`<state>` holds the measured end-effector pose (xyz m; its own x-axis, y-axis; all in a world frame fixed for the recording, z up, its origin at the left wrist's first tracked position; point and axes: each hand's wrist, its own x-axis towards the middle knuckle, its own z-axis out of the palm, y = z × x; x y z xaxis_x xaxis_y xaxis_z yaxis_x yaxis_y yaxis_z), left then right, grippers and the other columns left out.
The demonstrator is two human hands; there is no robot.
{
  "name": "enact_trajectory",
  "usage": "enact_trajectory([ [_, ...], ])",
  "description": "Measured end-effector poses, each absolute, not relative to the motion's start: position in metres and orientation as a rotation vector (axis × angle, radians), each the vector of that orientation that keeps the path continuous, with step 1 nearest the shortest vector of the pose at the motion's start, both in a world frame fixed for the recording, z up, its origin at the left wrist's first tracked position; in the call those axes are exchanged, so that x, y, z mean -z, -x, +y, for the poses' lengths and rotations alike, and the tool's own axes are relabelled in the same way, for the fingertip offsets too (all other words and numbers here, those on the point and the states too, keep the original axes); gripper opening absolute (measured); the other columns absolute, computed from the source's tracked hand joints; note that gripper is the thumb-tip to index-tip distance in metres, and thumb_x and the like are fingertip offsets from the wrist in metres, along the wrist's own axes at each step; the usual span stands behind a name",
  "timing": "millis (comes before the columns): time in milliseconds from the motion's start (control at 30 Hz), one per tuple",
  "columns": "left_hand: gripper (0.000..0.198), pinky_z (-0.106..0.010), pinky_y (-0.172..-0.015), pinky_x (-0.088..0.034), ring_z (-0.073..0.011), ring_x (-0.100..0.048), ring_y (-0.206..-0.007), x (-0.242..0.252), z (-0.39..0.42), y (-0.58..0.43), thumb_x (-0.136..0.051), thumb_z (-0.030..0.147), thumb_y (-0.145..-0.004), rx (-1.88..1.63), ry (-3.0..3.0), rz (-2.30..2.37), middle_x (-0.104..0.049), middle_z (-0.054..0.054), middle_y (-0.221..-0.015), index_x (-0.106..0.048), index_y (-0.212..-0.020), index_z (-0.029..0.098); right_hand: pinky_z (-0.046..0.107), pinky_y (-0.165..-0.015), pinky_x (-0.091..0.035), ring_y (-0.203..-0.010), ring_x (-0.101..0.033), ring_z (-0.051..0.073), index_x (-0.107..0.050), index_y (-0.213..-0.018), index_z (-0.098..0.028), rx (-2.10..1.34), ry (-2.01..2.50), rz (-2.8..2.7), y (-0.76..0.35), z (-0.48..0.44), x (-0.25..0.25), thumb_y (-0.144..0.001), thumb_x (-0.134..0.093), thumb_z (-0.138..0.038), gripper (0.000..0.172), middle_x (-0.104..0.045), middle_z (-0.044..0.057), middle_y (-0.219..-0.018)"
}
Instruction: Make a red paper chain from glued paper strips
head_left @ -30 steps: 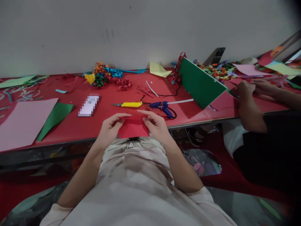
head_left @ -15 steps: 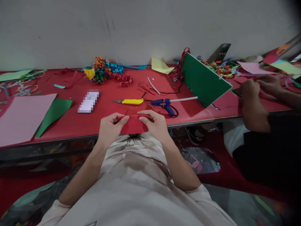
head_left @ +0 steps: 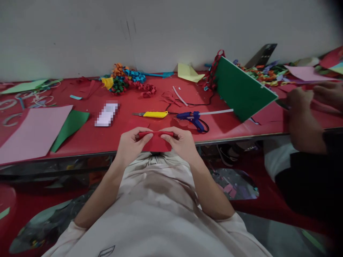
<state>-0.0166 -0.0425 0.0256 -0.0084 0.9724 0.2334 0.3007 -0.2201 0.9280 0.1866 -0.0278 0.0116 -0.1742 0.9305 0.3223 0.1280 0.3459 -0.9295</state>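
Note:
A folded piece of red paper (head_left: 156,142) is held between both hands at the near edge of the red table (head_left: 88,135), above my lap. My left hand (head_left: 130,144) pinches its left end with thumb and fingers closed. On the right end, my right hand (head_left: 182,142) is closed on the paper in the same way. The paper's top edge is rolled or folded over between my fingertips. Just beyond my hands lie a yellow utility knife (head_left: 153,114) and a blue glue gun (head_left: 193,119) with a black cord.
A pink sheet (head_left: 29,132) and a green sheet (head_left: 70,125) lie at left. Curled paper chains (head_left: 125,82) sit by the wall. A green board (head_left: 242,89) stands tilted at right, where another person's hands (head_left: 302,107) work on paper.
The red paper was a flat sheet a second ago; its top has since been folded or rolled down into a shorter piece. Both hands moved closer together on it. The view shifted slightly left.

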Motion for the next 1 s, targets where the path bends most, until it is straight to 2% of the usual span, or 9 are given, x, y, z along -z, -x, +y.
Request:
enact_trajectory([
  [133, 0.034, -0.025, -0.067, -0.056, -0.0172, -0.071, -0.074, -0.027, -0.044, 0.018, -0.075, 0.048, -0.087, -1.189, -1.618, 1.364, -0.079, -0.007, -0.084, -0.079, -0.096, 0.015, 0.028, -0.076, -0.055, -0.082, -0.073, 0.018, -0.082, -0.098, -0.02, -0.953, 1.026, -1.594, -0.187, -0.029, -0.017, -0.088, -0.076, -0.037, 0.021, -0.082, 0.004, -0.093],
  [267, 0.029, -0.024, -0.073, -0.057, -0.0174, -0.073, -0.081, -0.029, -0.045, 0.016, -0.073, 0.044, -0.089, -1.196, -1.671, 1.344, -0.08, -0.006, -0.092, -0.08, -0.098, 0.017, 0.027, -0.071, -0.052, -0.075, -0.07, 0.016, -0.082, -0.092, -0.019, -0.91, 1.013, -1.616, -0.186, -0.031, -0.02, -0.091, -0.074, -0.035, 0.018, -0.081, 0.003, -0.086],
  [433, 0.024, -0.025, -0.076, -0.056, -0.017, -0.072, -0.08, -0.028, -0.046, 0.015, -0.073, 0.041, -0.09, -1.196, -1.762, 1.402, -0.079, -0.004, -0.086, -0.081, -0.091, 0.018, 0.025, -0.065, -0.047, -0.07, -0.066, 0.014, -0.082, -0.093, -0.018, -0.876, 1.005, -1.73, -0.182, -0.032, -0.02, -0.093, -0.071, -0.035, 0.02, -0.081, 0.002, -0.086],
  [533, 0.024, -0.024, -0.075, -0.055, -0.0169, -0.072, -0.08, -0.03, -0.048, 0.018, -0.073, 0.042, -0.092, -1.17, -1.797, 1.407, -0.08, -0.004, -0.09, -0.082, -0.096, 0.02, 0.026, -0.066, -0.048, -0.07, -0.067, 0.015, -0.083, -0.092, -0.019, -0.894, 1.006, -1.707, -0.183, -0.029, -0.019, -0.092, -0.072, -0.038, 0.022, -0.081, 0.003, -0.084],
  [600, 0.027, -0.025, -0.079, -0.056, -0.0182, -0.074, -0.085, -0.034, -0.049, 0.021, -0.068, 0.043, -0.095, -1.135, -1.843, 1.392, -0.081, -0.005, -0.096, -0.082, -0.102, 0.021, 0.026, -0.07, -0.05, -0.075, -0.07, 0.017, -0.084, -0.093, -0.02, -0.92, 0.991, -1.682, -0.186, -0.027, -0.018, -0.092, -0.073, -0.038, 0.022, -0.083, 0.003, -0.087],
  [667, 0.033, -0.027, -0.084, -0.056, -0.0205, -0.075, -0.093, -0.036, -0.049, 0.025, -0.06, 0.045, -0.1, -1.102, -1.897, 1.372, -0.081, -0.006, -0.105, -0.081, -0.111, 0.022, 0.027, -0.072, -0.051, -0.079, -0.072, 0.018, -0.085, -0.097, -0.021, -0.943, 0.983, -1.677, -0.189, -0.024, -0.018, -0.091, -0.073, -0.038, 0.021, -0.083, 0.004, -0.091],
  [733, 0.04, -0.028, -0.083, -0.057, -0.0219, -0.075, -0.097, -0.037, -0.049, 0.028, -0.055, 0.05, -0.101, -1.079, -1.921, 1.376, -0.081, -0.007, -0.11, -0.079, -0.118, 0.022, 0.027, -0.069, -0.05, -0.077, -0.071, 0.018, -0.086, -0.099, -0.022, -0.962, 0.992, -1.675, -0.191, -0.024, -0.018, -0.092, -0.072, -0.038, 0.022, -0.083, 0.004, -0.09],
  [867, 0.041, -0.024, -0.07, -0.055, -0.0196, -0.072, -0.083, -0.031, -0.05, 0.03, -0.061, 0.055, -0.097, -1.141, -1.79, 1.464, -0.08, -0.006, -0.093, -0.081, -0.106, 0.019, 0.027, -0.068, -0.049, -0.075, -0.07, 0.017, -0.086, -0.099, -0.022, -0.982, 1.006, -1.623, -0.188, -0.025, -0.017, -0.091, -0.072, -0.039, 0.023, -0.083, 0.004, -0.088],
  [1000, 0.04, -0.022, -0.064, -0.052, -0.0164, -0.067, -0.072, -0.026, -0.05, 0.027, -0.067, 0.052, -0.093, -1.236, -1.669, 1.522, -0.076, -0.004, -0.078, -0.081, -0.099, 0.016, 0.024, -0.058, -0.045, -0.063, -0.061, 0.013, -0.085, -0.101, -0.021, -1.061, 1.015, -1.582, -0.183, -0.026, -0.017, -0.086, -0.077, -0.039, 0.025, -0.079, 0.002, -0.079],
])
